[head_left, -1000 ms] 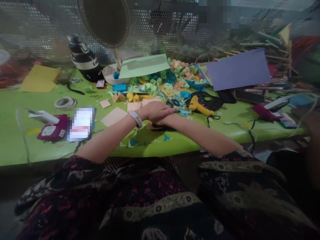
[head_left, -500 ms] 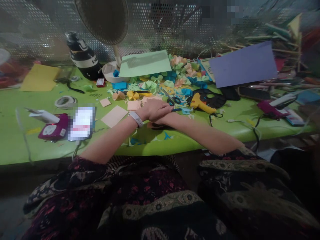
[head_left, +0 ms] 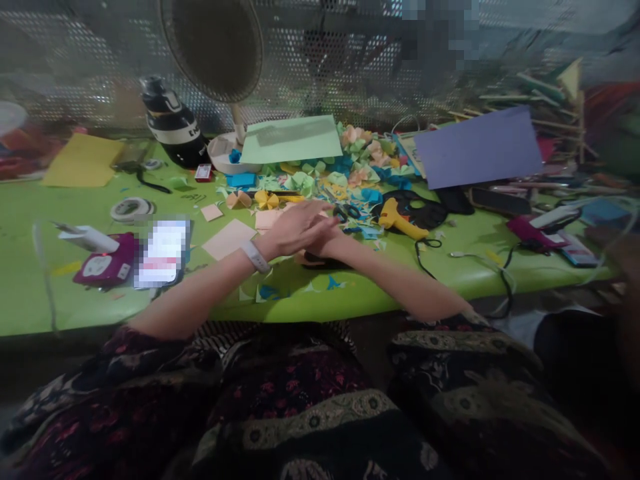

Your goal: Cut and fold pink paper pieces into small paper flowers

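My left hand [head_left: 300,227], with a white band at the wrist, lies across the top of my right hand with its fingers stretched out. My right hand [head_left: 326,245] is underneath, and its fingers are mostly hidden. A dark flat object [head_left: 325,261] lies below the hands, too covered to name. Beside my left hand are a stack of pale pink paper squares [head_left: 267,220] and a larger pink sheet [head_left: 229,239]. Black-handled scissors [head_left: 347,212] lie just beyond the fingers, and a yellow glue gun [head_left: 401,219] rests to the right.
Cut paper scraps and folded paper flowers [head_left: 360,173] heap behind. A green sheet [head_left: 293,140], purple sheet [head_left: 477,147], fan [head_left: 213,50] and black bottle [head_left: 175,127] stand at the back. A lit phone [head_left: 163,253] and tape roll [head_left: 131,209] are left; cables [head_left: 480,255] lie right.
The fingers of my left hand have loosened from around my right hand and straightened out over it. The camera view has shifted slightly.
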A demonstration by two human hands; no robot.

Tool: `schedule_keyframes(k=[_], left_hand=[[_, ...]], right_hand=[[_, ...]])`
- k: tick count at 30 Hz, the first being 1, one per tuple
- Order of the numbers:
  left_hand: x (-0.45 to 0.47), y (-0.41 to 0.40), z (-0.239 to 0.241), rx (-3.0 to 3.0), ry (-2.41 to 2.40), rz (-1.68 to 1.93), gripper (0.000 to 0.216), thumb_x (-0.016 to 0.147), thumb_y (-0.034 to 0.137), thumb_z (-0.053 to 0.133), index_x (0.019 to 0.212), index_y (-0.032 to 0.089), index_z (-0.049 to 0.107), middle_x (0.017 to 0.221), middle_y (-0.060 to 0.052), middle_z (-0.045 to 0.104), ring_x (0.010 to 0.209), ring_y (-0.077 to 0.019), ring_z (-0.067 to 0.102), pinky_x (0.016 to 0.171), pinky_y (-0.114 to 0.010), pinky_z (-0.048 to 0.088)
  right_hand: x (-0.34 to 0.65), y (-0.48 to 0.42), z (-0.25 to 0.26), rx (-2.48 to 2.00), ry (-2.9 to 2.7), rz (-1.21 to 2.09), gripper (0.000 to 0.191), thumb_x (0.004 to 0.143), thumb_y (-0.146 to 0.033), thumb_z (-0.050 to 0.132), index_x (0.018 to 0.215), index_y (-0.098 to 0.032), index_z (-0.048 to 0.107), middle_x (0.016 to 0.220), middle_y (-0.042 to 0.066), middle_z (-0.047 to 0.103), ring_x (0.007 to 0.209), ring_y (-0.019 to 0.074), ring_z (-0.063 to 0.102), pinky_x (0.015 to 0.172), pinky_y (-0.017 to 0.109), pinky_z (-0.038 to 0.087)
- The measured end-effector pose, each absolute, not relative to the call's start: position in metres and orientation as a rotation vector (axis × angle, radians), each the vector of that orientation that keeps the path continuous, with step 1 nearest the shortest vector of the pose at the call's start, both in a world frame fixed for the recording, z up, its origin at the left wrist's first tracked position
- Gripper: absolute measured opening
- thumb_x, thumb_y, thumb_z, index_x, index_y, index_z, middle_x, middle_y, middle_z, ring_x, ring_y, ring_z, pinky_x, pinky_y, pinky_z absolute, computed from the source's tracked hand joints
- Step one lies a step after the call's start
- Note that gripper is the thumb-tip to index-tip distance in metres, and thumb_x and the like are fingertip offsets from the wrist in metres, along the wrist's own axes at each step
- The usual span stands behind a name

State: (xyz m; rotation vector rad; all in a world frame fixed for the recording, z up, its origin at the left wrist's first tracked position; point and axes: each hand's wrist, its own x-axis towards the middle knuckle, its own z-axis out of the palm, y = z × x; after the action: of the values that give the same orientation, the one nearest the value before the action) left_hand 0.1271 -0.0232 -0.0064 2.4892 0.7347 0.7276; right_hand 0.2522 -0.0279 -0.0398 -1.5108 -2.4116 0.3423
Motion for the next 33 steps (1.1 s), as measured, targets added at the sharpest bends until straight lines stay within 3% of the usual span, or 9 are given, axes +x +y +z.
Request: schedule_keyframes(k=[3, 6, 11, 16, 21, 24, 28, 33], left_hand=[[0.1, -0.028, -0.006, 2.358, 1.065, 0.991, 0.041, 0.098, 0.041, 0.04, 0.122, 0.016, 0.06, 0.124, -0.015, 0.065, 0.118, -0.0273, 0.059, 0.103, -0.044, 0.045], [0.082, -0.037, -0.009, 2.226, 1.25, 0.816, 0.036, 0.09, 0.038, 0.051, 0.114, 0.014, 0.063, 0.097, -0.011, 0.068, 0.09, -0.0236, 0.064, 0.08, -0.037, 0.052], [0.078, -0.049, -0.018, 1.801, 1.03, 0.386, 0.037, 0.09, 0.04, 0.052, 0.115, 0.014, 0.062, 0.068, -0.002, 0.064, 0.06, -0.0159, 0.06, 0.056, -0.027, 0.045], [0.084, -0.049, -0.026, 1.676, 0.802, 0.277, 0.043, 0.084, 0.042, 0.066, 0.118, 0.016, 0.059, 0.074, -0.001, 0.067, 0.06, -0.0128, 0.06, 0.055, -0.024, 0.042], [0.085, -0.047, -0.037, 1.545, 0.77, 0.274, 0.041, 0.08, 0.041, 0.073, 0.111, 0.019, 0.058, 0.074, 0.0, 0.07, 0.06, -0.0126, 0.063, 0.058, -0.024, 0.045], [0.084, -0.046, -0.042, 1.498, 0.751, 0.287, 0.041, 0.077, 0.042, 0.077, 0.105, 0.02, 0.057, 0.071, 0.001, 0.07, 0.059, -0.0126, 0.064, 0.057, -0.024, 0.045], [0.083, -0.048, -0.037, 1.505, 0.765, 0.284, 0.042, 0.074, 0.043, 0.08, 0.1, 0.02, 0.058, 0.068, 0.002, 0.068, 0.055, -0.0119, 0.063, 0.054, -0.023, 0.044], [0.079, -0.047, -0.018, 1.477, 0.846, 0.493, 0.054, 0.077, 0.043, 0.08, 0.118, 0.019, 0.057, 0.071, 0.001, 0.069, 0.061, -0.013, 0.065, 0.057, -0.024, 0.048]], right_hand=[[0.264, -0.043, -0.022, -1.571, -2.295, 0.332, 0.035, 0.1, -0.032, 0.041, 0.11, -0.015, 0.07, 0.112, 0.015, 0.073, 0.099, 0.0269, 0.067, 0.086, 0.038, 0.049], [0.269, -0.054, -0.003, -1.475, -2.186, 0.406, 0.032, 0.1, -0.031, 0.044, 0.107, -0.017, 0.073, 0.109, 0.01, 0.074, 0.098, 0.0224, 0.066, 0.086, 0.034, 0.046], [0.293, -0.068, 0.028, -1.543, -2.337, 0.588, 0.033, 0.096, -0.039, 0.053, 0.112, -0.018, 0.072, 0.111, 0.009, 0.075, 0.096, 0.0219, 0.066, 0.08, 0.031, 0.043], [0.317, -0.079, 0.049, -1.495, -2.723, 0.683, 0.047, 0.085, -0.056, 0.066, 0.118, -0.023, 0.07, 0.112, 0.009, 0.074, 0.094, 0.0252, 0.064, 0.072, 0.03, 0.037], [0.315, -0.084, 0.047, -1.58, -2.86, 0.595, 0.02, 0.082, -0.036, 0.068, 0.096, -0.022, 0.072, 0.091, 0.007, 0.073, 0.079, 0.0217, 0.06, 0.065, 0.03, 0.03], [0.314, -0.086, 0.043, -1.463, -2.877, 0.541, 0.013, 0.083, -0.029, 0.064, 0.092, -0.023, 0.072, 0.085, 0.006, 0.072, 0.074, 0.0208, 0.058, 0.062, 0.031, 0.028], [0.316, -0.089, 0.046, -1.416, -2.818, 0.521, 0.013, 0.086, -0.028, 0.061, 0.091, -0.024, 0.072, 0.09, 0.005, 0.072, 0.077, 0.0204, 0.06, 0.062, 0.03, 0.03], [0.325, -0.077, 0.058, -1.535, -2.614, 0.471, 0.024, 0.091, -0.029, 0.058, 0.111, -0.024, 0.071, 0.104, 0.008, 0.073, 0.093, 0.0248, 0.064, 0.07, 0.032, 0.038]])
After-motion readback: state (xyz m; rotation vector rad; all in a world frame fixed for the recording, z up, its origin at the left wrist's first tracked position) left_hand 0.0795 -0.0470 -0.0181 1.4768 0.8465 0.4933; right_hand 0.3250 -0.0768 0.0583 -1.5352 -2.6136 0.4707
